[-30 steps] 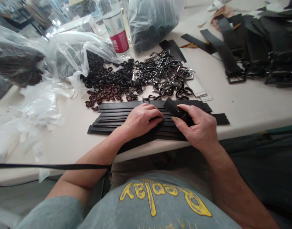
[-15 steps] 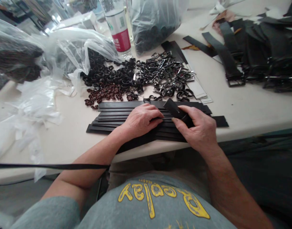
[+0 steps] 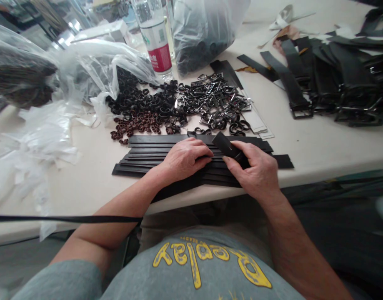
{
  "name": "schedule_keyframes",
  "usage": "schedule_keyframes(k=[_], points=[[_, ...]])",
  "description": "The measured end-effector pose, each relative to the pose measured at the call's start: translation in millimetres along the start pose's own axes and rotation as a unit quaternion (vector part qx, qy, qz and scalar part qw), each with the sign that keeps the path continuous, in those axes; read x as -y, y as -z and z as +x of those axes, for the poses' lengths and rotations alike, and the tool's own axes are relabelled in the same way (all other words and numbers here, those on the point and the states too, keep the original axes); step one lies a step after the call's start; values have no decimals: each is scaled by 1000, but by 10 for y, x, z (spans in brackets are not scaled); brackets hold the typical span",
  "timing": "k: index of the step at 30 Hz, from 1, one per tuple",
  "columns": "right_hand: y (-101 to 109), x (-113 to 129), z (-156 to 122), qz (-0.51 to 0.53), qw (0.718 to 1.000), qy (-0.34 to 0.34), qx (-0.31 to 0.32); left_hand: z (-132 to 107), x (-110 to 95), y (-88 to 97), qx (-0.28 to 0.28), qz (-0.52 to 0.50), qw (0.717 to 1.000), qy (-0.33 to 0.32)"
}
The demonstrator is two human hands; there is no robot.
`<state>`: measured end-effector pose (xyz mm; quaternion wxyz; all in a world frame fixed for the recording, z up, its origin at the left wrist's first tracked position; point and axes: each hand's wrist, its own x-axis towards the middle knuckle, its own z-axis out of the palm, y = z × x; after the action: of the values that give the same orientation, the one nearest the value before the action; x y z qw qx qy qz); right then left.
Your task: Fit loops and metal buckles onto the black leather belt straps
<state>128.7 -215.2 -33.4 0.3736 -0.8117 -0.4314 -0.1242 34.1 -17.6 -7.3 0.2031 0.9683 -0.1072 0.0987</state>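
My right hand (image 3: 258,166) grips a black belt strap (image 3: 224,145), thumb on the near side and fingers around the far side. A small slot shows near the strap's raised end. Over the stack of flat black belt straps (image 3: 144,155), my left hand (image 3: 189,157) rests with curled fingers, thumb and fingertips close together. Whatever they pinch is too hidden to make out. Just beyond the stack lie a pile of metal buckles (image 3: 210,93), many black belt loops (image 3: 164,109) and a smaller heap of brown loops (image 3: 138,124).
Finished-looking belts with buckles (image 3: 341,79) are heaped at the right. A labelled plastic bottle (image 3: 158,52) and a clear bag of dark pieces (image 3: 200,41) stand behind. Crumpled plastic (image 3: 44,141) covers the left. The table's front edge (image 3: 319,173) runs before me.
The view has shifted slightly, so the belts at the right appear a little lower and further left. Both hands keep nearly the same pose over the straps.
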Motion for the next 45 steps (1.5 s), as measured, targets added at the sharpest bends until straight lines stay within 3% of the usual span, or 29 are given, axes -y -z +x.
schedule_keyframes(k=[45], points=[[-13,7,4,-3,1000,1,-10,-11,-18,7,3,29,999,-16]])
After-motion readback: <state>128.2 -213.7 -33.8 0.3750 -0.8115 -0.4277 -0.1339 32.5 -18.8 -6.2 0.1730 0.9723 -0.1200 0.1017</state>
